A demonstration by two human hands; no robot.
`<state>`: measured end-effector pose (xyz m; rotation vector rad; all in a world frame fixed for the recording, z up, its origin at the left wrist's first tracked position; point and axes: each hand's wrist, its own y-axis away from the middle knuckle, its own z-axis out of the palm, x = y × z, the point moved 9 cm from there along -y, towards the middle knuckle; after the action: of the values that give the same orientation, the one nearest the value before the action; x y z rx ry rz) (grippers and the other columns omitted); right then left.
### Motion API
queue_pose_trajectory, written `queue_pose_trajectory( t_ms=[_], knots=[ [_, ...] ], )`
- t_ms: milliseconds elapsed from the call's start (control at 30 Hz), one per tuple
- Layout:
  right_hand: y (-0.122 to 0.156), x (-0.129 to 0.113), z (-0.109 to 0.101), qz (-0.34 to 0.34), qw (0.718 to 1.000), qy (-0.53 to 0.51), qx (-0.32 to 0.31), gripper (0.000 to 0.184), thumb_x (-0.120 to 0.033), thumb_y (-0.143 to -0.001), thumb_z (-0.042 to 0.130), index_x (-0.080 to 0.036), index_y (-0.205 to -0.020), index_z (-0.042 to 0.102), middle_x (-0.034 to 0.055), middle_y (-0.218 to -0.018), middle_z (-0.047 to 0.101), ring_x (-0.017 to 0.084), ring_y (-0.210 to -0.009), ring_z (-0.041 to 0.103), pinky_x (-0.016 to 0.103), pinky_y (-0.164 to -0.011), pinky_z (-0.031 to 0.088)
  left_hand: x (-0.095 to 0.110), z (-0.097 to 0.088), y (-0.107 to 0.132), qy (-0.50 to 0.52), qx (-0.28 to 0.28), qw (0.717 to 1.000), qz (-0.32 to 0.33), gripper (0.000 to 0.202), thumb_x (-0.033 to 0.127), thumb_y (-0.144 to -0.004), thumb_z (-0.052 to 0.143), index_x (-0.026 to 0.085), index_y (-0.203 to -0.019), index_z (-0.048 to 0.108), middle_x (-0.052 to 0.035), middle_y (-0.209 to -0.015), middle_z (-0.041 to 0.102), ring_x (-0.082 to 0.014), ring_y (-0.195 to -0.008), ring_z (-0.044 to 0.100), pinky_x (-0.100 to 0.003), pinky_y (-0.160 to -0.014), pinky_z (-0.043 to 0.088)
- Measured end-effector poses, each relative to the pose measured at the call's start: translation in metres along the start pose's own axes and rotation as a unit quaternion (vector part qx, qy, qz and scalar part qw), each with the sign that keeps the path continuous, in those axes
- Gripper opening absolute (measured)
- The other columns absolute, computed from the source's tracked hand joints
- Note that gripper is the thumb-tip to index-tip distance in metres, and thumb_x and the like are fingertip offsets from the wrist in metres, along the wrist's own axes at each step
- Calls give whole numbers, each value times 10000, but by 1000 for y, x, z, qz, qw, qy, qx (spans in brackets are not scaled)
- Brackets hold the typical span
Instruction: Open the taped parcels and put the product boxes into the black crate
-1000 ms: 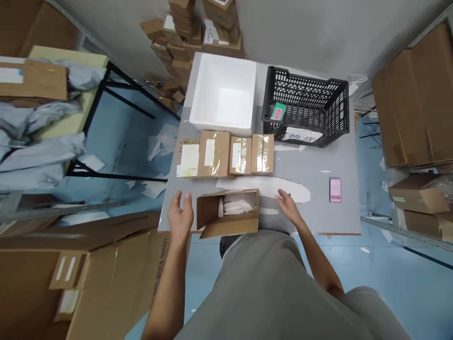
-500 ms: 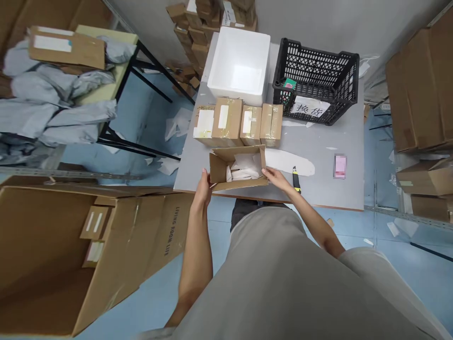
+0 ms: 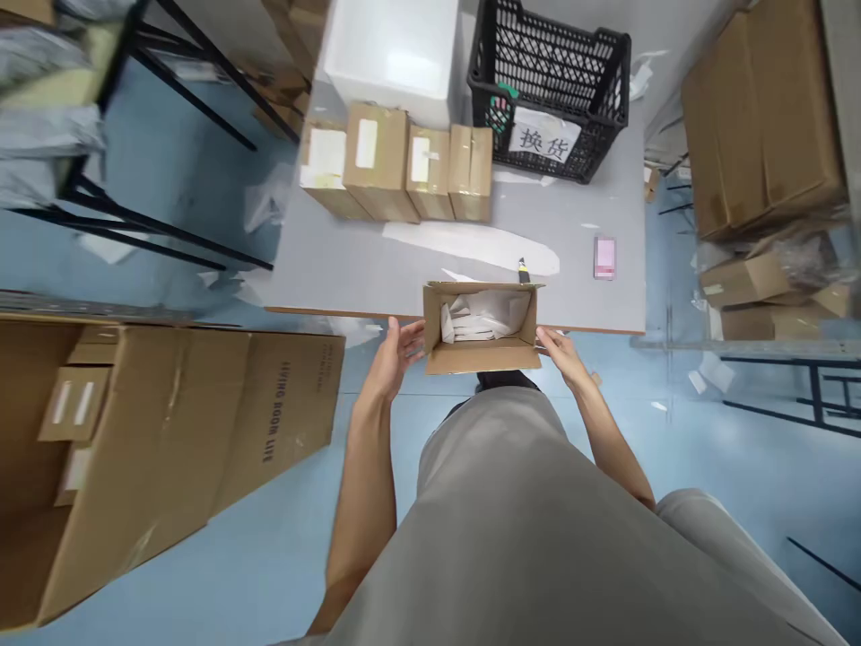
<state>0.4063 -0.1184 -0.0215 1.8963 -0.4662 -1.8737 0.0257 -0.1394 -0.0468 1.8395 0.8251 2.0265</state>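
While left hand (image 3: 390, 356) and right hand (image 3: 560, 354) hold the open box (image 3: 482, 360) at the near edge of the table (image 3: 598, 305), fingers clamped on its ends, this seems a carrying step, calling next for level support.

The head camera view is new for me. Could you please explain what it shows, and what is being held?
There is no machine here. The camera sits on a person's head and looks forward and down, so you see that person's own bare left hand and right hand. Between them they hold an open cardboard box by its ends, at the near edge of a grey table. White material lies inside. On the table are a white bin, a black crate, a row of taped cartons, a pink rectangular item and, partly hidden by the box, what looks like a cutter.
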Motion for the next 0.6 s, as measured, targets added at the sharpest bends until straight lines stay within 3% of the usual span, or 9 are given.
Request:
queue_pose_trajectory(
  t_ms=[133, 267, 367, 467, 600],
  knots=[
    [72, 27, -78, 14, 998, -2, 61, 827, -976, -861, 860, -271, -1283, 953, 133, -1495, 885, 407, -1465, 812, 607, -1319, 623, -46, 77, 41, 15, -65, 997, -49, 1015, 1059, -995, 559, 177, -1392, 866, -246, -1597, 798, -448, -1521, 740, -580, -1241, 645],
    [121, 72, -162, 66, 988, -23, 140, 763, -937, -852, 882, -253, -1184, 950, 189, -1481, 884, 405, -1366, 865, 546, -1259, 665, -78, 152, 80, 5, -135, 987, -87, 911, 990, -1021, 646, 206, -1424, 873, -248, -1581, 805, -447, -1479, 782, -598, -1209, 681],
    [134, 109, -211, 105, 978, -47, 172, 690, -856, -864, 913, -232, -1158, 934, 201, -1479, 882, 398, -1302, 888, 513, -1208, 695, -91, 201, 95, -23, -177, 978, -106, 880, 972, -1016, 701, 242, -1479, 867, -226, -1554, 827, -441, -1434, 815, -589, -1184, 707],
    [133, 143, -250, 137, 968, -76, 194, 646, -816, -899, 900, -227, -1163, 917, 183, -1458, 890, 382, -1250, 898, 489, -1170, 715, -96, 252, 96, -74, -205, 969, -117, 908, 962, -1019, 714, 249, -1571, 825, -205, -1525, 848, -445, -1426, 822, -590, -1203, 703],
    [129, 183, -306, 166, 952, -117, 229, 580, -806, -951, 875, -262, -1151, 905, 133, -1401, 910, 360, -1268, 890, 466, -1146, 727, -106, 342, 83, -168, -263, 940, -139, 924, 961, -1082, 585, 227, -1601, 803, -192, -1567, 833, -453, -1530, 765, -544, -1282, 656]
  ],
)
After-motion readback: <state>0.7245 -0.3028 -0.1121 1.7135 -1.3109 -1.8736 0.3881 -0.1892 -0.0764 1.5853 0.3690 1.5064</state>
